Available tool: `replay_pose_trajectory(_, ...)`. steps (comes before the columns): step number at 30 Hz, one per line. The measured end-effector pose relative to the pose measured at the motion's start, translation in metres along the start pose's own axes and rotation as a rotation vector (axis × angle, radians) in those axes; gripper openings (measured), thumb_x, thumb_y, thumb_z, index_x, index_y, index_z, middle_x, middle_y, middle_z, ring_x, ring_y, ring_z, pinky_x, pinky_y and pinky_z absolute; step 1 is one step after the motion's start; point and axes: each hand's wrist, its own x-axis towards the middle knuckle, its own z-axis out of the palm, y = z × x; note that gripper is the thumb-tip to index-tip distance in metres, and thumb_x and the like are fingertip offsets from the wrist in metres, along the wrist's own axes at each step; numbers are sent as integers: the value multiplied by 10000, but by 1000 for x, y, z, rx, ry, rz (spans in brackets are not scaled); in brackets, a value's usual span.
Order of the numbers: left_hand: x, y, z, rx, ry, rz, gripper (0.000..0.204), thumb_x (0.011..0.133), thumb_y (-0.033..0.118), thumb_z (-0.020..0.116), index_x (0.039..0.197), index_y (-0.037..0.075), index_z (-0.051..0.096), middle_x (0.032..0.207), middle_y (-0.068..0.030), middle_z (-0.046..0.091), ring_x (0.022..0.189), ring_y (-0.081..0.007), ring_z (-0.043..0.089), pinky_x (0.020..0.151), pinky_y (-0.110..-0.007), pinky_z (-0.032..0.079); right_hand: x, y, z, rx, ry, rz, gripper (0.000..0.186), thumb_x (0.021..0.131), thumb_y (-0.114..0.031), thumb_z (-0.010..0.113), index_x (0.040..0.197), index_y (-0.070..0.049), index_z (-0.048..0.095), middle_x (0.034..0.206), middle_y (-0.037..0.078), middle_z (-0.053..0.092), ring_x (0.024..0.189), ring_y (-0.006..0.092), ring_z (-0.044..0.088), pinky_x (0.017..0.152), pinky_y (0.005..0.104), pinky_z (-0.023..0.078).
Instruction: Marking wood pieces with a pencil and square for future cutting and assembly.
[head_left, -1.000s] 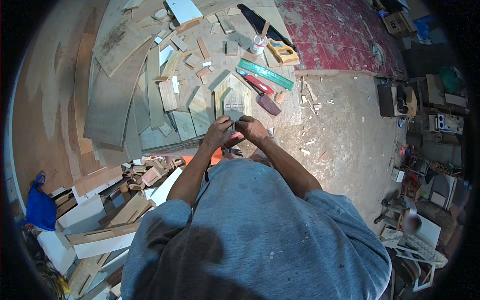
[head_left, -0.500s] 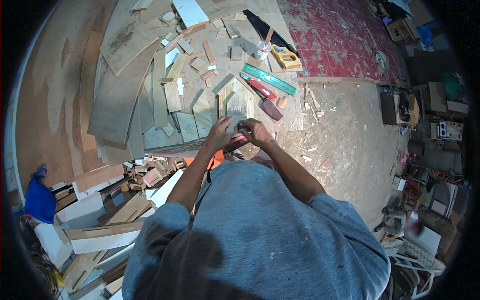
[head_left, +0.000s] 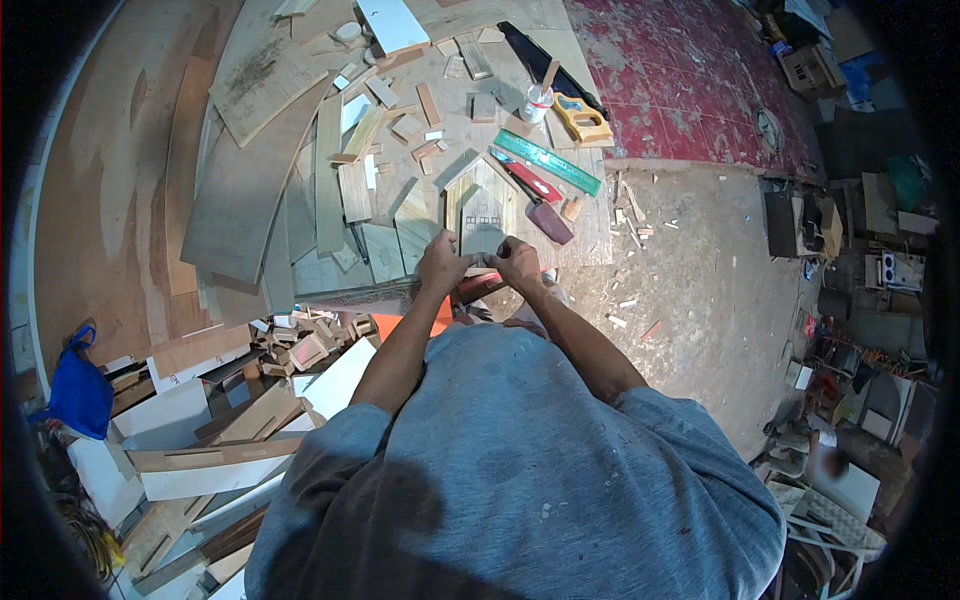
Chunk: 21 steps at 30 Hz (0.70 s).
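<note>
A small house-shaped wooden frame (head_left: pixel 486 203) with a pointed top lies on the worktable in front of me. Little dark window-like squares are drawn on its inner panel. At its lower left corner my left hand (head_left: pixel 443 262) is closed, thumb and fingers pressing on the bottom edge. My right hand (head_left: pixel 517 262) pinches the same edge near the lower right corner. A thin strip of wood seems to lie between the fingertips, partly hidden by them. Left of the frame is a pale board with a pointed end (head_left: pixel 412 226).
Right of the frame lie a red-handled tool (head_left: pixel 530 180), a green ruler (head_left: pixel 548 162) and a brownish block (head_left: pixel 550 223). Farther off are a white glue pot (head_left: pixel 536 104) and a yellow-handled saw (head_left: pixel 582 118). Offcuts (head_left: pixel 408 127) and large boards (head_left: pixel 250 190) cover the left. A person sits far right.
Both hands have come down onto the frame's bottom edge, and the fingers have closed there. The right hand has uncovered more of the inner panel. The whole view has shifted slightly.
</note>
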Motion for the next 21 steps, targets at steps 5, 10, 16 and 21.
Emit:
replay_pose_trajectory(5, -1, 2, -1, 10, 9, -8, 618, 667, 410, 899, 1094, 66, 614, 1003, -124, 698, 968, -312, 679, 800, -439, 525, -5, -4, -3, -28, -2, -65, 348, 794, -287, 824, 904, -3, 656, 818, 173, 678, 737, 350, 669, 701, 447, 535)
replay_pose_trajectory(10, 13, -37, 7, -178, -32, 49, 568, 706, 335, 875, 1134, 39, 649, 924, -103, 679, 853, -251, 669, 742, -391, 526, -21, -34, -22, -208, -52, -481, 259, 831, -236, 764, 1009, -79, 660, 983, 133, 636, 940, 341, 649, 812, 439, 547)
replay_pose_trajectory(16, 5, -25, 3, -155, -7, 112, 581, 729, 280, 858, 1210, 27, 654, 914, -101, 674, 834, -235, 662, 749, -380, 530, -6, -15, -9, -380, -219, -722, 203, 857, -161, 680, 1058, -132, 668, 1055, 111, 611, 1062, 320, 625, 879, 426, 556)
replay_pose_trajectory(21, 7, -37, 6, -185, -3, 84, 582, 728, 300, 863, 1202, 32, 655, 934, -109, 687, 852, -244, 673, 758, -381, 534, -6, -24, -11, -425, -267, -703, 219, 874, -133, 665, 1090, -95, 663, 1062, 119, 609, 1065, 329, 616, 900, 408, 552)
